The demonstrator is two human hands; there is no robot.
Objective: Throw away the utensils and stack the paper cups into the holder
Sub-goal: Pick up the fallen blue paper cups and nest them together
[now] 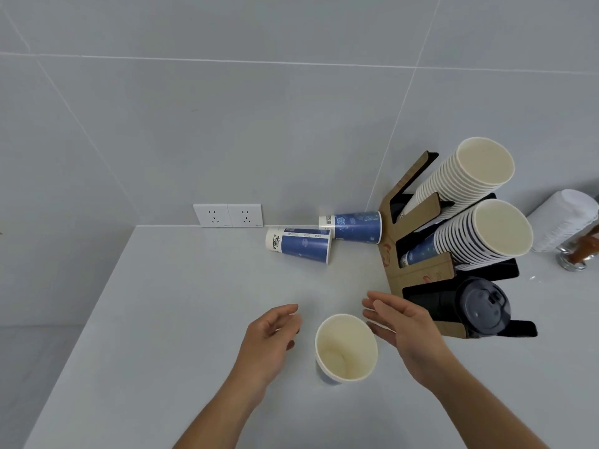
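Note:
A blue paper cup (pixel 345 348) stands upright on the white counter, its cream inside showing. My left hand (pixel 270 338) is just left of it and my right hand (pixel 402 328) just right of it; both are open and neither touches the cup. Two more blue cups lie on their sides near the wall: one (pixel 299 244) further left, the other (pixel 353 226) against the brown cardboard cup holder (pixel 389 267). The holder carries a white cup stack (pixel 466 179) and a blue cup stack (pixel 479 234). No utensils are visible.
A stack of dark plastic lids (pixel 483 307) sits in the holder's nearest slot. White lids (pixel 564 222) and a metal-based container (pixel 573 257) stand at the far right. A double wall socket (pixel 228 215) is on the tiled wall. The counter's left edge (pixel 97 286) drops off.

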